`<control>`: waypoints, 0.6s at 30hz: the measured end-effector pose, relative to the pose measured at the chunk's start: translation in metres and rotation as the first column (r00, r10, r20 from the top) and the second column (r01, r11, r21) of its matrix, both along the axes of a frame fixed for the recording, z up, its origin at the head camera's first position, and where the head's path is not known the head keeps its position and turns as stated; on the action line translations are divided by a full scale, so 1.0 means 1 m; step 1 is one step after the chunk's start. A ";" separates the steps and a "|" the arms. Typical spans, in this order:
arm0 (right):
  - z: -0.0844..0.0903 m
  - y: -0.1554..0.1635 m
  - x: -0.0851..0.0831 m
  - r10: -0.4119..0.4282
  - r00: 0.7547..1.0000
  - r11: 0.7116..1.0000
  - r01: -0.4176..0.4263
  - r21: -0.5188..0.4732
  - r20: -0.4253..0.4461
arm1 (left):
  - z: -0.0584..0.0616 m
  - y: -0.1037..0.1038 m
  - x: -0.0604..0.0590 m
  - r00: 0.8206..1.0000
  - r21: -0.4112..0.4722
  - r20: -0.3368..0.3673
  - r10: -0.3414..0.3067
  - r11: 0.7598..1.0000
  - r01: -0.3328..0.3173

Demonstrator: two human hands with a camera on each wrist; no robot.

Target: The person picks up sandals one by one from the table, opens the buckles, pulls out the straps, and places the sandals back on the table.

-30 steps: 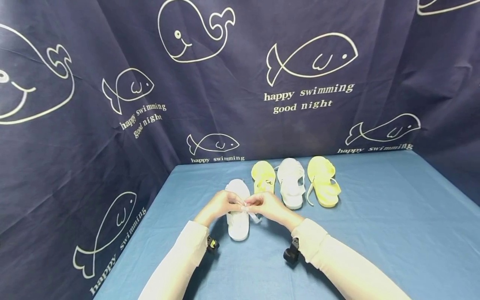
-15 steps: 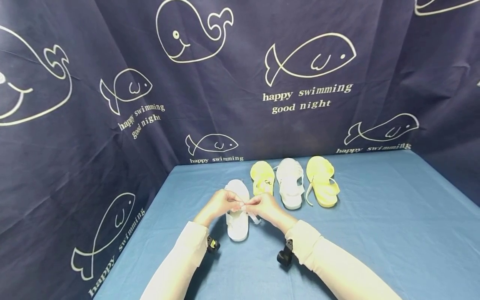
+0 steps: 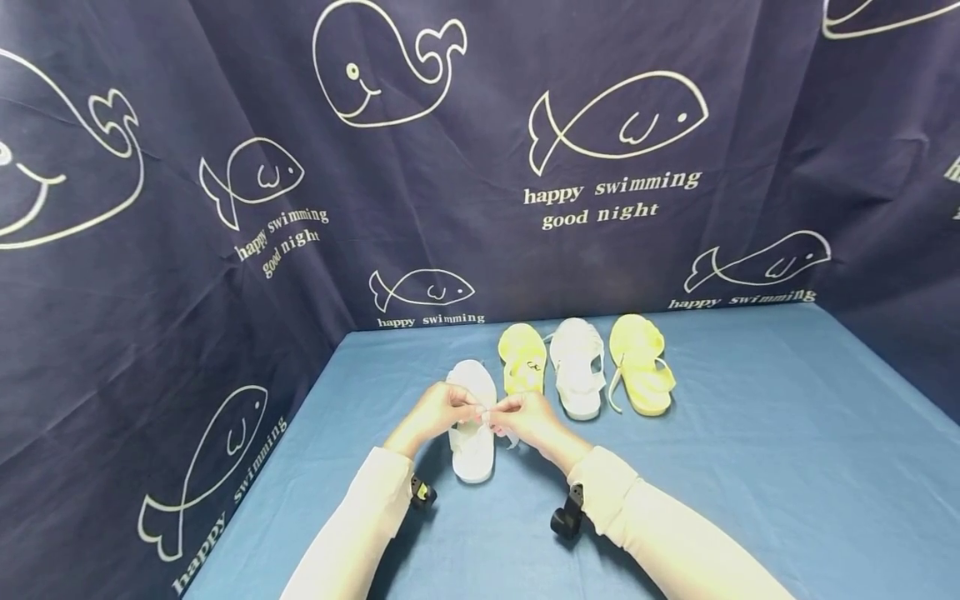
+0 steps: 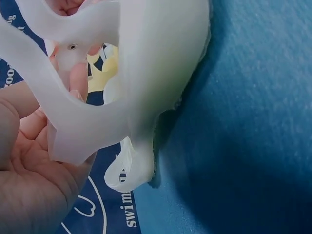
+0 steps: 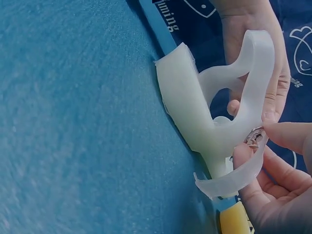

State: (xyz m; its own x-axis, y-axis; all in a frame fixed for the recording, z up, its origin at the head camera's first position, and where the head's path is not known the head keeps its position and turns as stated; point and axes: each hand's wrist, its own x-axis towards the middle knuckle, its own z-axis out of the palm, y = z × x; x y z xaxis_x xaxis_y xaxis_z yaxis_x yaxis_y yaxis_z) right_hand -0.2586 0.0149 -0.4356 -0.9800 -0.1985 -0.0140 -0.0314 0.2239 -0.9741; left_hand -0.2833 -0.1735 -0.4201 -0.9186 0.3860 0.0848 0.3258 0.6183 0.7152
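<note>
Standing here watching, both hands are busy over the white sandal (image 3: 472, 433) that lies on the blue table (image 3: 750, 467), near its left side and closer to the person than the other shoes. The left hand (image 3: 438, 410) has its fingers curled in, pinching the sandal's strap (image 5: 253, 97) up near the buckle end; from the left wrist view you can see the fingertips (image 4: 78, 80) pressed against the wide white band with a small hole in it. The right hand (image 3: 528, 417) is curled too, thumb and forefinger nipping the small metal buckle (image 5: 253, 137) and the loose thin strap end (image 5: 234, 178) that loops out underneath. So neither hand is open at all, both are tight little pinches meeting in the middle over the shoe. Behind them, lined up near the back of the table, are a yellow sandal (image 3: 522, 360), another white sandal (image 3: 577, 367) and a second yellow sandal (image 3: 637, 362), side by side. All round is a navy curtain (image 3: 225, 167) with whale and fish outlines.
</note>
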 end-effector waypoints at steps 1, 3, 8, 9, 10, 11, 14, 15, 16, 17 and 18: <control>0.000 0.000 0.000 -0.007 1.000 1.000 0.007 -0.002 0.000 | 0.000 0.000 0.000 1.000 0.000 -0.015 -0.003 1.000 0.003; -0.001 -0.001 0.001 -0.014 1.000 1.000 0.014 -0.012 0.003 | -0.001 0.000 0.000 0.999 -0.002 -0.045 -0.008 1.000 0.008; -0.003 -0.003 0.002 -0.018 1.000 0.999 0.018 -0.050 0.006 | 0.000 -0.001 -0.001 0.997 -0.009 -0.073 -0.024 1.000 0.023; -0.003 -0.003 0.003 -0.020 1.000 0.998 0.020 -0.051 0.002 | 0.000 -0.002 -0.002 0.996 -0.007 -0.080 -0.024 1.000 0.024; -0.002 -0.003 0.003 -0.022 1.000 0.998 0.022 -0.052 -0.002 | 0.000 -0.002 -0.001 0.997 -0.001 -0.079 -0.018 1.000 0.018; -0.002 -0.003 0.004 -0.022 1.000 0.999 0.022 -0.050 -0.009 | 0.000 -0.003 -0.001 0.996 0.004 -0.084 -0.010 1.000 0.010; -0.001 -0.003 0.006 -0.030 0.999 0.999 0.030 -0.037 -0.014 | 0.001 -0.004 0.000 0.997 0.029 -0.076 0.017 0.999 -0.015; -0.001 -0.002 0.006 -0.031 0.999 0.999 0.030 -0.035 -0.017 | 0.002 -0.004 0.001 0.997 0.037 -0.073 0.024 0.999 -0.021; -0.001 -0.002 0.007 -0.030 0.999 0.999 0.029 -0.033 -0.019 | 0.002 -0.004 0.001 0.998 0.042 -0.063 0.031 0.999 -0.028; -0.001 -0.002 0.007 -0.029 0.999 0.999 0.029 -0.034 -0.020 | 0.002 -0.004 0.002 0.998 0.045 -0.057 0.033 0.999 -0.030; 0.000 -0.001 0.008 -0.031 0.999 0.999 0.030 -0.037 -0.015 | 0.003 -0.004 0.002 0.998 0.045 -0.054 0.030 0.999 -0.028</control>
